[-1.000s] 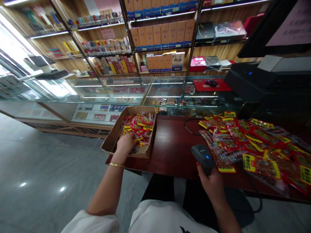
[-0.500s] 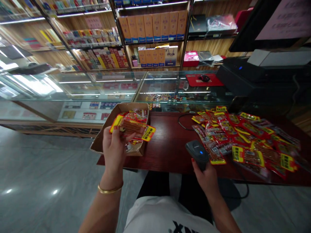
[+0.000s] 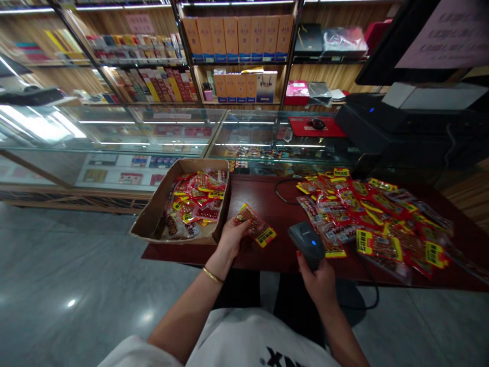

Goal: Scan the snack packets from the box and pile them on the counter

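Note:
Between the fingers of my left hand (image 3: 234, 235) is a red and yellow snack packet (image 3: 260, 227) with brown sticks showing through its clear front. It is above the dark red tabletop, just right of an open cardboard box (image 3: 153, 216) filled with similar packets (image 3: 198, 196). My right hand (image 3: 319, 280) is wrapped around the handle of a black barcode scanner (image 3: 306, 242), which shows a blue light and has its head toward the held packet. A gap separates scanner and packet. Just right of the scanner lies a loose heap of snack packets (image 3: 355, 206).
A glass display case (image 3: 153, 130) runs behind the table (image 3: 252, 191). A red mouse pad (image 3: 334, 127) with a mouse, a black printer-like machine (image 3: 405, 122) and a monitor (image 3: 376, 51) stand at the back right. One cable (image 3: 376, 290) hangs below the table edge.
My left hand has carried the packet from over the cardboard box rightward and down toward the scanner. My right hand keeps hold of the scanner in nearly the same place. The view has shifted slightly.

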Demonstrator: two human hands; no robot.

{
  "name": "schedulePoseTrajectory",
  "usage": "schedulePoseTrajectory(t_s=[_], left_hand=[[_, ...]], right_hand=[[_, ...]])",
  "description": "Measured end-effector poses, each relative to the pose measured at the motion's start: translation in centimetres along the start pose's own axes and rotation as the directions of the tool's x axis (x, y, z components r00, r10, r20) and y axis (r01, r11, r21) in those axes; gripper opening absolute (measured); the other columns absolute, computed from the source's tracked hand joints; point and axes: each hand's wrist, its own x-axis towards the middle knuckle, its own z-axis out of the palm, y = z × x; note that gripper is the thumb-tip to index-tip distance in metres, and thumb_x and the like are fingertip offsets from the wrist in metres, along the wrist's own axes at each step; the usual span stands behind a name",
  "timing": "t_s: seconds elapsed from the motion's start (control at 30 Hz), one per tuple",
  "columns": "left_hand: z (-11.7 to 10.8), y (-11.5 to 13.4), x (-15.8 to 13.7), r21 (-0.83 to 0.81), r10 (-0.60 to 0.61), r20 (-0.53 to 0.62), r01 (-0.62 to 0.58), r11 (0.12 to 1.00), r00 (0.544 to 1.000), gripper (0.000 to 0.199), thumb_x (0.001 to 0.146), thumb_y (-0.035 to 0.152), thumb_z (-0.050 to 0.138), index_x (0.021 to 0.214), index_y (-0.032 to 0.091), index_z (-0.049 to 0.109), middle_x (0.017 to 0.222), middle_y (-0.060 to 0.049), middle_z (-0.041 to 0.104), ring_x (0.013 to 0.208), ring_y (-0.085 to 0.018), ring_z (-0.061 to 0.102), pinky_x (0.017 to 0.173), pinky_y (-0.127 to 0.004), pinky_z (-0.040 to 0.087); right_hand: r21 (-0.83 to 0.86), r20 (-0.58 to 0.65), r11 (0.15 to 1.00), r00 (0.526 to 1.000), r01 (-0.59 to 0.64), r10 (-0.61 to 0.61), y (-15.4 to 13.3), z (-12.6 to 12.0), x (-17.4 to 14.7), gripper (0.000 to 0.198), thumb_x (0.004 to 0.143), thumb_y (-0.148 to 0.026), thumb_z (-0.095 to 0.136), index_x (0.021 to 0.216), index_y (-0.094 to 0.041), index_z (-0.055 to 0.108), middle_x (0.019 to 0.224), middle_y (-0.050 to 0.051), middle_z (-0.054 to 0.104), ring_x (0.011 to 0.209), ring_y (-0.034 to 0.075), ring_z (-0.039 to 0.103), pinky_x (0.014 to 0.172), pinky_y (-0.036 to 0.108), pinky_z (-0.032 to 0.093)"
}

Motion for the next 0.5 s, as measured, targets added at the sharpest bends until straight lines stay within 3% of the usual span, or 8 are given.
schedulePoseTrajectory(t_s=[0.07,0.13,0.23,0.37,0.5], left_hand=[[-0.2,-0.4,1.0,0.046,0.054,-0.049,-0.052,0.998,0.997,0.046,0.063,0.035,0.089,0.100,0.014,0.069,0.086,-0.004,0.073,0.063,-0.011,0.066,0.046,-0.016,0.046],[-0.2,-0.8,1.8,0.057,0.100,-0.006,-0.099,0.993,0.995,0.049,0.069,0.041,0.085,0.107,0.016,0.066,0.091,-0.004,0.072,0.066,-0.012,0.067,0.046,-0.016,0.048],[-0.1,-1.4,2.4,0.015,0.135,0.099,-0.137,0.990,0.986,0.054,0.068,0.035,0.085,0.113,0.018,0.061,0.100,-0.004,0.072,0.083,-0.017,0.071,0.063,-0.025,0.060],[-0.7,-2.3,2.9,-0.040,0.206,0.146,-0.202,0.978,0.968,0.061,0.062,0.020,0.087,0.117,0.022,0.059,0.105,-0.003,0.073,0.093,-0.019,0.071,0.082,-0.033,0.060],[-1.5,-2.7,3.3,-0.006,0.240,0.186,-0.243,0.970,0.953,0.028,0.067,0.021,0.085,0.090,0.017,0.070,0.121,-0.010,0.072,0.109,-0.025,0.069,0.098,-0.039,0.053]], right_hand=[[-0.002,0.001,1.000,1.000,0.005,-0.005,0.1,0.0,0.0,0.051,0.087,-0.062,0.060,0.098,-0.015,0.076,0.076,0.012,0.081,0.073,0.031,0.079,0.069,0.036,0.061],[-0.001,0.002,1.000,1.000,0.013,-0.013,0.1,0.1,-0.1,0.050,0.087,-0.062,0.061,0.097,-0.015,0.076,0.075,0.012,0.080,0.074,0.031,0.079,0.068,0.036,0.061],[0.006,-0.009,1.000,1.000,0.026,-0.026,0.2,0.3,-0.1,0.049,0.087,-0.061,0.062,0.096,-0.015,0.076,0.076,0.012,0.081,0.076,0.032,0.079,0.067,0.035,0.061],[0.025,-0.035,0.999,0.999,0.038,-0.037,0.4,0.6,-0.1,0.051,0.086,-0.063,0.062,0.097,-0.015,0.075,0.076,0.013,0.081,0.074,0.032,0.079,0.065,0.035,0.061],[0.036,-0.040,0.998,0.998,0.046,-0.044,0.7,0.8,0.0,0.051,0.087,-0.064,0.061,0.095,-0.016,0.075,0.074,0.013,0.081,0.073,0.031,0.079,0.066,0.035,0.061]])
